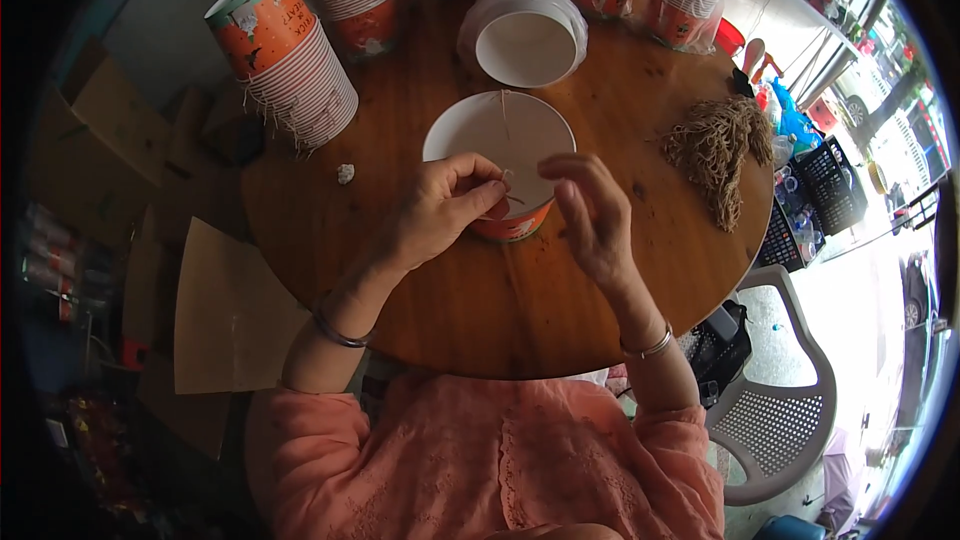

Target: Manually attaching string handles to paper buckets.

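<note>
A white-lined paper bucket [455, 130] with an orange outside stands upright on the round wooden table in front of me. A thin string [505, 118] hangs over its far rim and down its inner wall. Over the bucket's near left side, my left hand [437, 208] pinches a piece of string between thumb and forefinger, a short end showing past the fingertips. My right hand [597, 220] is raised at the bucket's right side, fingers bent but apart from the thumb, with nothing visible between them.
Left stands a leaning stack of orange paper buckets [290, 60] with strings hanging off it. A small white lump [346, 174] lies nearby. Behind are plastic-wrapped bucket stacks [530, 48]. A tangled bundle of tan strings [722, 150] lies right; a grey plastic chair [765, 430] stands beyond the edge.
</note>
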`<state>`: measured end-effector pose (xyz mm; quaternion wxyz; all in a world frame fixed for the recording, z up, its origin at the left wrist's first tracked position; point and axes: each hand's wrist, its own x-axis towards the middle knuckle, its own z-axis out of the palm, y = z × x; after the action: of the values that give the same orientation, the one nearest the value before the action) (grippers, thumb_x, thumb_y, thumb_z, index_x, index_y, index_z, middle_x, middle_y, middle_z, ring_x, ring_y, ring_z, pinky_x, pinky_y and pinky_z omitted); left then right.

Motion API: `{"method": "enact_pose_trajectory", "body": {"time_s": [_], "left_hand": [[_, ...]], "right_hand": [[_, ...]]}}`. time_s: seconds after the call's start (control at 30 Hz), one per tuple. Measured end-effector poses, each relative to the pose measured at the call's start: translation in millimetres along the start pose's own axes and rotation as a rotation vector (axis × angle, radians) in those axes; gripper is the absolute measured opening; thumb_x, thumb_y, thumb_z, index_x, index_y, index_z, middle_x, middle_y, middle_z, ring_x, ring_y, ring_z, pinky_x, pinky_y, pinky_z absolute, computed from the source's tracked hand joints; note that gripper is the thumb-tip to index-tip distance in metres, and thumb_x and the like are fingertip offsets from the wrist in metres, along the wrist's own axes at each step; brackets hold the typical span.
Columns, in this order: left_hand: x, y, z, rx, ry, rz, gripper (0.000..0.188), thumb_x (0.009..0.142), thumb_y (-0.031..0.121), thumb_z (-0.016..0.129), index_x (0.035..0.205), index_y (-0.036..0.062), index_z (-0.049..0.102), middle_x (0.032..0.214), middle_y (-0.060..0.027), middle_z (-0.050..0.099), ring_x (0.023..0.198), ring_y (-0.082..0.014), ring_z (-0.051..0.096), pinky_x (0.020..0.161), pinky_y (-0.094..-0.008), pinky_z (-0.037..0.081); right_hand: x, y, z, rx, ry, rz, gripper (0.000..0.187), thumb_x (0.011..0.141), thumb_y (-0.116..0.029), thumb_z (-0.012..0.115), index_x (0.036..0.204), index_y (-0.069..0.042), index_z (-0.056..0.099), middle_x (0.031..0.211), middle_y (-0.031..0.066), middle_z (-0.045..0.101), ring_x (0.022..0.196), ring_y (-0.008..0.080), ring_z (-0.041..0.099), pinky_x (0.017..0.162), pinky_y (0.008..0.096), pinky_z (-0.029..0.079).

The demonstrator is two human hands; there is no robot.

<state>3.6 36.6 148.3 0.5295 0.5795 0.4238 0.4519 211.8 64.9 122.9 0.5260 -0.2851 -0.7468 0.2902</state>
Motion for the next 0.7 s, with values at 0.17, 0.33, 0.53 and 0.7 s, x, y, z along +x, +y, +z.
{"method": "enact_pose_trajectory", "body": {"time_s": [0.17, 0.33, 0.53, 0.7], "left_hand": [[2.3, -0.5, 1.8, 0.086, -0.008, 0.053, 0.012, 0.095, 0.009, 0.059, 0.097, -0.0017, 0.064, 0.088, -0.0022, 0.066, 0.081, -0.0061, 0.062, 0.075, -0.0216, 0.052], [2.0, 0.8, 2.9, 0.049, -0.02, 0.023, 0.012, 0.095, 0.009, 0.059, 0.097, -0.0017, 0.064, 0.09, -0.0018, 0.066, 0.082, -0.0057, 0.062, 0.075, -0.0217, 0.052], [1.4, -3.0, 1.5, 0.095, -0.022, 0.068, 0.012, 0.095, 0.007, 0.059, 0.098, -0.0029, 0.063, 0.092, -0.0022, 0.067, 0.083, -0.0068, 0.063, 0.076, -0.0225, 0.053], [0.9, 3.5, 9.2, 0.3, 0.036, 0.102, 0.011, 0.094, 0.008, 0.061, 0.098, -0.0022, 0.062, 0.09, -0.0031, 0.067, 0.082, -0.0073, 0.063, 0.074, -0.0234, 0.053]], "right_hand": [[-14.7, 5.0, 15.2, -0.224, 0.008, -0.146, 0.027, 0.079, -0.02, 0.075, 0.101, -0.008, 0.066, 0.105, 0.0069, 0.067, 0.112, 0.0264, 0.058, 0.107, 0.048, 0.031], [-17.2, 12.7, 26.2, -0.197, 0.066, -0.102, 0.02, 0.079, -0.016, 0.075, 0.097, -0.01, 0.068, 0.094, 0.0037, 0.069, 0.106, 0.0216, 0.062, 0.109, 0.0464, 0.028], [-13.3, 7.2, 30.8, -0.099, 0.148, -0.095, 0.011, 0.082, -0.011, 0.072, 0.092, -0.009, 0.068, 0.088, 0.0034, 0.069, 0.093, 0.0191, 0.063, 0.108, 0.0443, 0.029], [-7.1, 2.9, 23.6, -0.048, 0.279, 0.01, 0.006, 0.084, -0.004, 0.068, 0.088, -0.007, 0.065, 0.087, 0.0046, 0.067, 0.094, 0.0239, 0.061, 0.1, 0.0411, 0.038]]}}
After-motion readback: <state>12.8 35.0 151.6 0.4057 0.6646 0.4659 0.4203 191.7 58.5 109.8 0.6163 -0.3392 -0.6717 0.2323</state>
